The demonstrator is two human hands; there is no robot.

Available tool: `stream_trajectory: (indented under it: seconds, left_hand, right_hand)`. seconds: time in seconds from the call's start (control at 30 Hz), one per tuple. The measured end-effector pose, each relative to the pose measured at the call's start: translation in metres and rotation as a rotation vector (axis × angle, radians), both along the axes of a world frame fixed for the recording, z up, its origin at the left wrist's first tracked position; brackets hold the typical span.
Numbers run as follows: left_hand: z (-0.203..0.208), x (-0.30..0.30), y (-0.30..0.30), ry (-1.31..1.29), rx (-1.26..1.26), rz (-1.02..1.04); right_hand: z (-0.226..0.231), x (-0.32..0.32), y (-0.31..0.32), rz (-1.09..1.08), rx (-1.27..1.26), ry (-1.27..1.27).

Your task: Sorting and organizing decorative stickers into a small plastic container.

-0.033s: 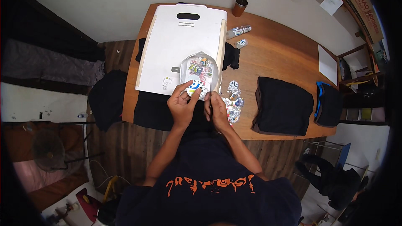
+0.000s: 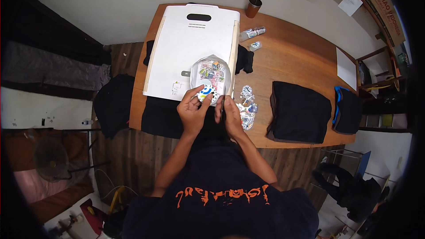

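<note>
My left hand (image 2: 192,111) pinches the near edge of a clear plastic film sheet (image 2: 211,71) printed with colourful decals. The sheet curls up at its sides over a white heat press (image 2: 195,44). At the sheet's lower right edge, my right hand (image 2: 231,116) is closed around a slim dark tool, apparently scissors (image 2: 223,102) seen edge-on; its handles are hidden by my fingers. Right of this hand lie several cut-out decals (image 2: 249,110) on the wooden table.
Folded black fabric (image 2: 301,111) and a smaller black and blue piece (image 2: 345,110) lie on the table's (image 2: 292,57) right. Rolled film (image 2: 253,33) and a brown tumbler (image 2: 253,7) stand further back. Black cloth (image 2: 161,117) sits under the press.
My right hand and the slim tool have shifted slightly along the sheet's right edge. The left hand and the sheet look unchanged.
</note>
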State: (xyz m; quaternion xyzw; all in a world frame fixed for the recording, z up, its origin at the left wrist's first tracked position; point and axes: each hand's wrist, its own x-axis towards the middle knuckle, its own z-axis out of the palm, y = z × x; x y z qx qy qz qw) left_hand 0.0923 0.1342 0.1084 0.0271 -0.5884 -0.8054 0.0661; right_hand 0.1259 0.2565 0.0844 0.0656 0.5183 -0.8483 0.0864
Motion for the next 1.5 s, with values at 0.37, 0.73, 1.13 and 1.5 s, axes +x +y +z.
stream_trajectory:
  seconds: [0.37,0.73,1.13,1.5]
  left_hand:
    - [-0.004,-0.001,-0.001,0.007,-0.055,-0.079]
    - [-0.01,-0.005,-0.005,0.015,-0.059,-0.224]
    - [-0.009,-0.004,-0.007,0.0,-0.05,-0.229]
    - [-0.008,-0.008,-0.008,0.004,-0.037,-0.06]
  right_hand:
    - [-0.013,-0.021,0.005,-0.189,0.236,0.014]
    - [0.013,-0.03,0.017,-0.097,0.229,-0.031]
    - [0.001,-0.029,0.014,-0.122,0.012,-0.148]
    - [0.005,-0.019,0.001,-0.102,0.235,-0.092]
